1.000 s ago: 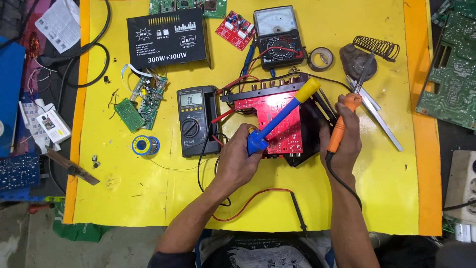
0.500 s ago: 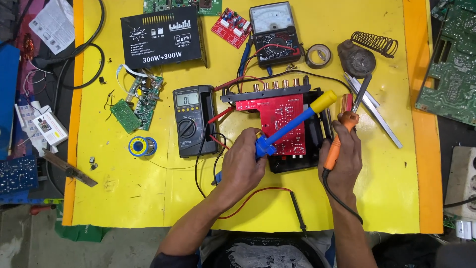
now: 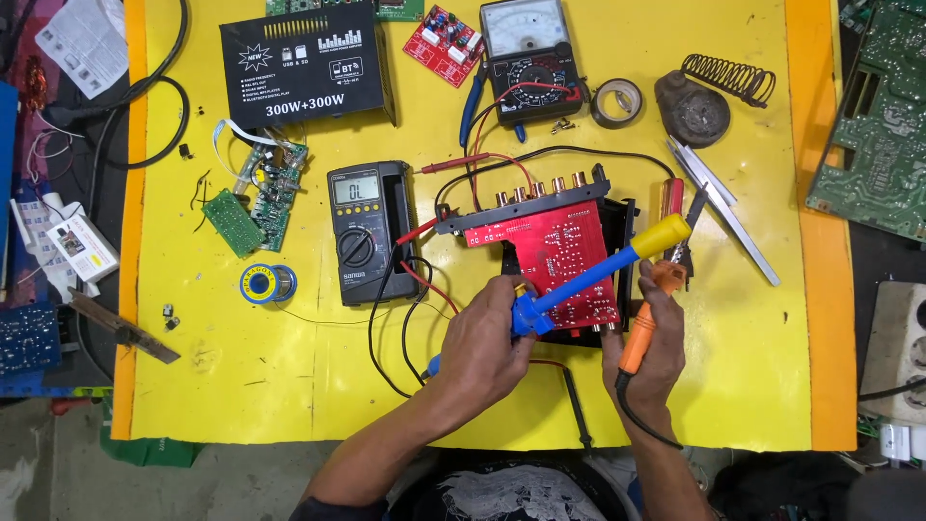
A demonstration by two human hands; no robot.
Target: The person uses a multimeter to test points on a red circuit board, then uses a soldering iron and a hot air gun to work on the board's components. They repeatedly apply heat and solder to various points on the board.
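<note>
A red circuit board (image 3: 555, 253) sits in a black frame in the middle of the yellow table (image 3: 289, 386). My left hand (image 3: 482, 342) grips a blue desoldering pump (image 3: 588, 278) with a yellow plunger knob, laid diagonally over the board. My right hand (image 3: 656, 352) holds an orange-handled soldering iron (image 3: 644, 323), its tip pointing up at the board's right edge. Its black cord trails down toward me. Red and black probe leads run from the board to a grey digital multimeter (image 3: 362, 232) on the left.
A black amplifier box (image 3: 304, 68), an analog meter (image 3: 529, 43), a tape roll (image 3: 615, 101), a coil iron stand (image 3: 709, 92), tweezers (image 3: 723, 207), small green boards (image 3: 256, 198) and a solder spool (image 3: 265, 285) lie about. Another green board (image 3: 873, 121) lies at right.
My right hand with the soldering iron has drawn down and nearer to me. The pump stays over the red board in my left hand. The view has shifted slightly.
</note>
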